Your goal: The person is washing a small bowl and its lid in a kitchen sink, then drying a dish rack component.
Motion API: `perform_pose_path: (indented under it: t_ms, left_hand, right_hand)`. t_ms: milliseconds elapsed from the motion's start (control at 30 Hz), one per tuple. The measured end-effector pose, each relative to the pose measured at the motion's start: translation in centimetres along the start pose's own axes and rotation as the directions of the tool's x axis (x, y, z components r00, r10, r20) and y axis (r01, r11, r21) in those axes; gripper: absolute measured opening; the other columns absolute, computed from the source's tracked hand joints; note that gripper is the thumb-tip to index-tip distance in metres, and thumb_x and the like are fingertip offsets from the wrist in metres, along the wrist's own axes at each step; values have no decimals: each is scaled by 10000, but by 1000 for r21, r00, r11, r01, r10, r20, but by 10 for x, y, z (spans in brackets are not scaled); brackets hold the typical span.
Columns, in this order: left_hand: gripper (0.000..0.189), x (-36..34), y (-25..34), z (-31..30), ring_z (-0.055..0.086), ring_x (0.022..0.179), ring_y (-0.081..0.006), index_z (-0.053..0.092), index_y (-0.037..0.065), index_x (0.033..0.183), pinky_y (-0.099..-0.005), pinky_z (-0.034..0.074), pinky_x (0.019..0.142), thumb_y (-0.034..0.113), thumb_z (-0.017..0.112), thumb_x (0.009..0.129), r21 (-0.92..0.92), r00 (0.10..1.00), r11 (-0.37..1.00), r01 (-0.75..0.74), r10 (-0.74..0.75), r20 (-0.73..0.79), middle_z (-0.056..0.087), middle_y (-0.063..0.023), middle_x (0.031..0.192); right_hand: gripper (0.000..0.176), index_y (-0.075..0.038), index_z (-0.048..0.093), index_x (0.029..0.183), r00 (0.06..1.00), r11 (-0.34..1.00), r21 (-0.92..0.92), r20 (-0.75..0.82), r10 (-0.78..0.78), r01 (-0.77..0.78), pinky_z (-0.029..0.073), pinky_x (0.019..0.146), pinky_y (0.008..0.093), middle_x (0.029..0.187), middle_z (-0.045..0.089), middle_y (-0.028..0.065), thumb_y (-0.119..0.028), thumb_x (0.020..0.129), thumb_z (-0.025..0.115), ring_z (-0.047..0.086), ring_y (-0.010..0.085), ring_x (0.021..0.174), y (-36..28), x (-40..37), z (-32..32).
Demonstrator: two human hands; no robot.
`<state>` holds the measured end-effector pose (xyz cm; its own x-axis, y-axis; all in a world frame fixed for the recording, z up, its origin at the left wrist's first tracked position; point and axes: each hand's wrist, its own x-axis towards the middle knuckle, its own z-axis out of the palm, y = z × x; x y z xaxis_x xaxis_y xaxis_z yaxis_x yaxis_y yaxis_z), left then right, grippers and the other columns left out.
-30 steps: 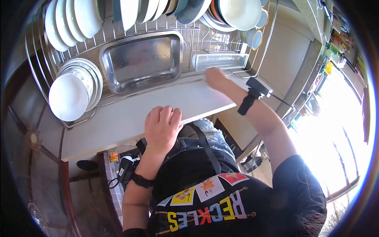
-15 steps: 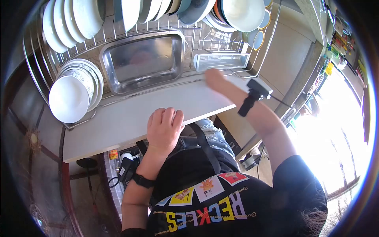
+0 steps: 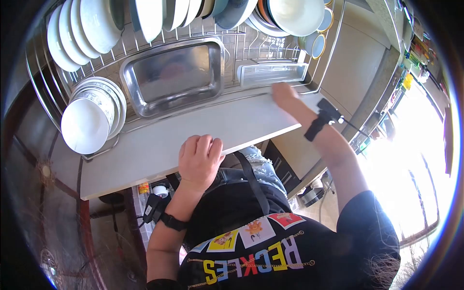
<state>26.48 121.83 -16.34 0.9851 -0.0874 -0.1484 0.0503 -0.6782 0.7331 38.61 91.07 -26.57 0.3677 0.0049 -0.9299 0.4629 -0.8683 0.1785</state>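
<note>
My left hand rests at the front edge of a long white board, its fingers bent over the top and the thumb at the edge. Toward the board's right end is my right hand, low over the surface and blurred; its fingers and anything under them cannot be made out. Just behind it, a clear plastic tray sits in the wire rack. A rectangular steel tray leans in the rack behind the board.
Stacked white bowls stand at the rack's left end. White plates and several bowls fill the rack above, with cups at the right. A grey cabinet panel and a bright opening lie to the right.
My right hand has moved to the right along the board. My left hand keeps its place at the front edge. The view has shifted slightly.
</note>
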Motion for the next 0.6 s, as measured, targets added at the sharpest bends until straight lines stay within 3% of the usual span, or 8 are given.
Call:
perform_pose_path:
  t_ms: [33, 100, 200, 300, 467, 500, 533, 600]
  left_hand:
    - [413, 1, 0, -1, 516, 731, -201, 557, 121, 787, -319, 434, 587, 154, 752, 424, 0, 1000, 1000, 9, -9, 4, 480, -7, 778]
    - [412, 0, 1, -1, 516, 733, -202, 556, 120, 788, -319, 435, 589, 152, 751, 426, 0, 1000, 1000, 6, -6, 6, 482, -8, 781]
    - [410, -1, -1, -3, 517, 737, -203, 555, 119, 788, -321, 437, 593, 148, 750, 428, -8, 1000, 1000, 12, -12, 16, 484, -11, 784]
    - [414, 0, -1, -3, 517, 736, -204, 555, 118, 790, -323, 437, 595, 148, 751, 427, -13, 1000, 1000, 8, -8, 14, 484, -12, 785]
    - [420, -2, -1, 1, 517, 737, -204, 553, 119, 799, -326, 436, 592, 148, 749, 429, -9, 1000, 1000, 1, -1, -17, 485, -11, 784]
    - [429, -3, -1, 2, 516, 738, -201, 552, 119, 805, -326, 433, 590, 146, 750, 425, -2, 1000, 1000, 3, -3, -9, 485, -8, 782]
    - [437, -3, -1, 2, 515, 739, -198, 550, 120, 810, -326, 431, 587, 145, 750, 422, 8, 1000, 1000, 8, -8, -3, 485, -4, 779]
    - [447, -3, -1, 3, 517, 747, -207, 551, 120, 814, -331, 435, 597, 152, 758, 419, 19, 1000, 1000, 5, -5, -19, 486, -11, 799]
  right_hand:
    - [191, -42, 605, 842, 1000, 999, -38, 21, -23, 24, 480, 725, 395, 837, 601, 153, -201, 737, 598, 579, 315, 817, -31, 5, 0]
    - [194, -44, 601, 829, 907, 902, 116, -135, -399, 415, 477, 741, 396, 867, 604, 140, -203, 719, 611, 573, 311, 856, -93, -7, -24]
    - [204, -43, 598, 819, 829, 748, 398, -426, -363, 532, 479, 718, 405, 847, 608, 133, -206, 699, 624, 579, 320, 825, -110, -17, -29]
    - [196, -49, 608, 823, 996, 956, 279, -7, -92, 90, 490, 691, 408, 818, 626, 133, -212, 716, 628, 606, 317, 779, -46, 2, -21]
    - [181, -40, 615, 835, 997, 996, 33, 21, 79, -80, 499, 693, 409, 806, 623, 143, -201, 758, 582, 620, 287, 784, -24, 7, -4]
    - [210, -35, 605, 840, 989, 992, -42, -81, -123, 119, 501, 704, 410, 822, 626, 144, -221, 745, 582, 617, 307, 796, -47, 2, -3]
    - [233, -45, 600, 857, 985, 964, 241, 97, -143, 116, 497, 707, 417, 837, 623, 148, -235, 724, 596, 609, 320, 807, -80, -2, -23]
    - [197, -84, 661, 843, 904, 875, 228, -131, -406, 426, 493, 709, 384, 859, 630, 81, -242, 772, 568, 604, 261, 819, -140, -36, -55]
